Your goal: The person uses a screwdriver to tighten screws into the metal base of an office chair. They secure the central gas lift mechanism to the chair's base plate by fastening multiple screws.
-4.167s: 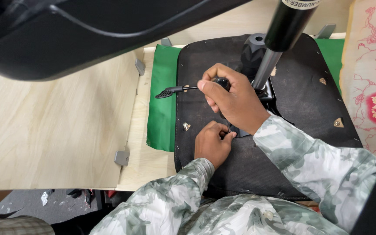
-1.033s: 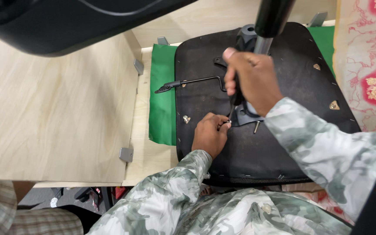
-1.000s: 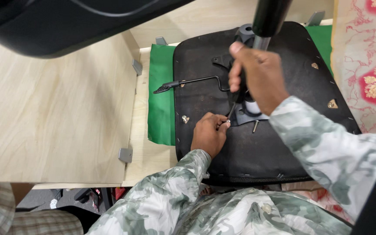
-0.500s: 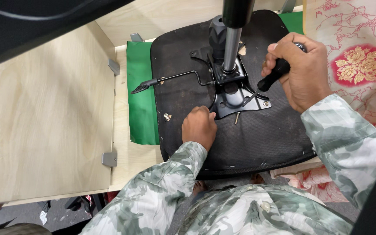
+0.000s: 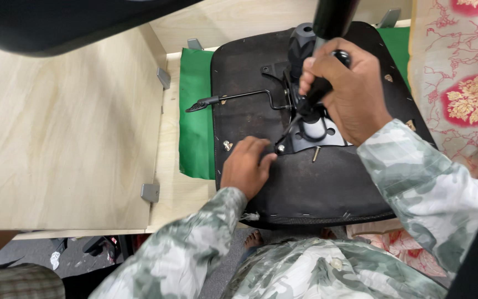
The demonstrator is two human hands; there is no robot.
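While the upturned black chair seat [image 5: 305, 182] lies on a pale wooden surface [image 5: 56, 127], a green cloth [image 5: 195, 127] shows under its left edge, and a floral red and cream fabric [image 5: 466, 94] lies just beside it on the right. The right hand [image 5: 349, 91] has its grip clenched around a black-handled screwdriver [image 5: 311, 99], whose tip meets the metal mechanism plate [image 5: 316, 133] at the seat's middle. The left hand [image 5: 247, 166] rests on the seat by that tip, fingers loosely curled; whether it pinches anything I cannot tell. A loose screw [image 5: 316, 154] lies just beside the plate. A lever rod [image 5: 233, 98] juts left. Metal brackets [image 5: 150, 192] edge the wooden panels, and grey floor shows below.
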